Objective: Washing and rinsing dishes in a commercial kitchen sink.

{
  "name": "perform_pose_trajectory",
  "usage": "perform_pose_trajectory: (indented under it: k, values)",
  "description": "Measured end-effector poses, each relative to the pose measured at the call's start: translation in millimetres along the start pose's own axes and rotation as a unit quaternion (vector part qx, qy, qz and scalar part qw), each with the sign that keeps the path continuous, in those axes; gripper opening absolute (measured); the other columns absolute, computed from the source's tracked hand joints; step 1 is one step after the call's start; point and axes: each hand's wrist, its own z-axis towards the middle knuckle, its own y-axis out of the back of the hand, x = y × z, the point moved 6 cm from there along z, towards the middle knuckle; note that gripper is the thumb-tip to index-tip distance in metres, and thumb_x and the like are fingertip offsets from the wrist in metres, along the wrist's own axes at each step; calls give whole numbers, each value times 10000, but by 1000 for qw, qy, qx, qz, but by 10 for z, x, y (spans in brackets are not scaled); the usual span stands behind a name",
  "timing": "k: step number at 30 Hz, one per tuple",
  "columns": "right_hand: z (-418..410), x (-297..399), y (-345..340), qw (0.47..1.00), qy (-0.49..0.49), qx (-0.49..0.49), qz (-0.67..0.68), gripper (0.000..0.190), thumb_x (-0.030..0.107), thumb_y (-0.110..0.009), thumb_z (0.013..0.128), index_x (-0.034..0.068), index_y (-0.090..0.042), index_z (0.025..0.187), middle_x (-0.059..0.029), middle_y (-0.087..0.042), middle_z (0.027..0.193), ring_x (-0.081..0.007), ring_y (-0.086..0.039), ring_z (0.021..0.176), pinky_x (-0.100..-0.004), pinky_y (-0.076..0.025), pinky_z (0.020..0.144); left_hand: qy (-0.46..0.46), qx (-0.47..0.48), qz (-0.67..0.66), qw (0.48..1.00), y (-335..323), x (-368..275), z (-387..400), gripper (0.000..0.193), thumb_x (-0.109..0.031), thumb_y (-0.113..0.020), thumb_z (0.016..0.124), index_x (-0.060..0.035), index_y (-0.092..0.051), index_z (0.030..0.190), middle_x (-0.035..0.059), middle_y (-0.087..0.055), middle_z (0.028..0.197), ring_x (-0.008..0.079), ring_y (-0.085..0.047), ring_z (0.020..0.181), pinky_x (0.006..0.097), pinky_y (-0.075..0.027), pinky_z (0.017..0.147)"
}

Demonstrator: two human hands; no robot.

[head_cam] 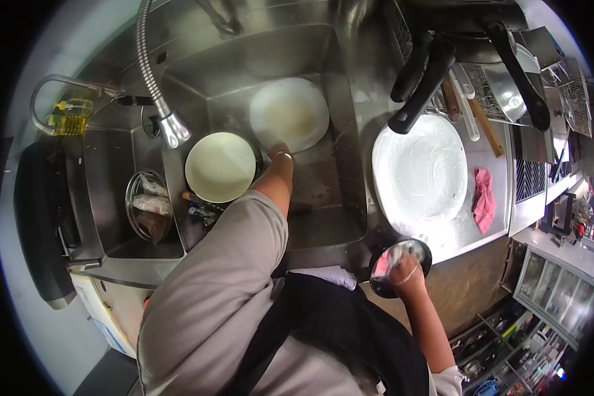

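My left hand (280, 150) is at the near rim of a white plate (289, 116) in the large steel sink (321, 198); its fingers are mostly hidden, and a brownish film shows on the plate. Just left of that wrist stands a cream-coloured round bowl (220, 167). My right hand (407, 270) is down in a black bowl (376, 284) at the counter's front edge, among suds and something pink; what its fingers do there is unclear. Beyond it, a large white dish (420, 173) streaked with foam lies on the steel counter.
A metal spray hose (151, 64) hangs over the divider. In the smaller left sink sits a round glass dish (151, 205) with wrapped items. Black pan handles (423, 81) jut over the right counter, near a pink cloth (484, 200). Yellow liquid bottles (72, 119) stand back left.
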Motion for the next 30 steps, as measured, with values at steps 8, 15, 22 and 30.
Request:
perform_pose_trajectory:
  k: [8,15,22,30]
  values:
    - [45,-53,51,982,-106,72,137,220,160,-563,735,18,-557,903,-181,-581,820,-360,-572,784,-457,-443,805,56,14,70,996,-2,303,121,237,-309,-641,783,-171,-675,973,22,-648,1037,203,-612,993,365,-501,729]
    - [4,-33,90,992,-61,5,111,237,165,-595,717,19,-547,898,-180,-582,814,-363,-575,756,-460,-459,739,-64,-91,142,984,215,134,-45,351,-222,-603,775,-85,-554,1095,88,-657,931,284,-611,943,413,-492,780]
    - [114,-54,55,994,-77,57,53,313,296,-581,777,42,-567,960,-136,-582,817,-278,-579,777,-380,-465,695,150,-409,-431,790,1151,339,-727,271,-205,-572,795,13,-580,955,210,-608,949,346,-608,883,411,-484,755]
    - [236,103,309,998,-20,15,51,437,341,-620,744,8,-498,999,-158,-587,837,-305,-594,780,-396,-483,676,41,-522,-411,746,1929,452,-1795,218,-128,-597,757,13,-588,922,218,-634,780,380,-627,766,440,-495,678]
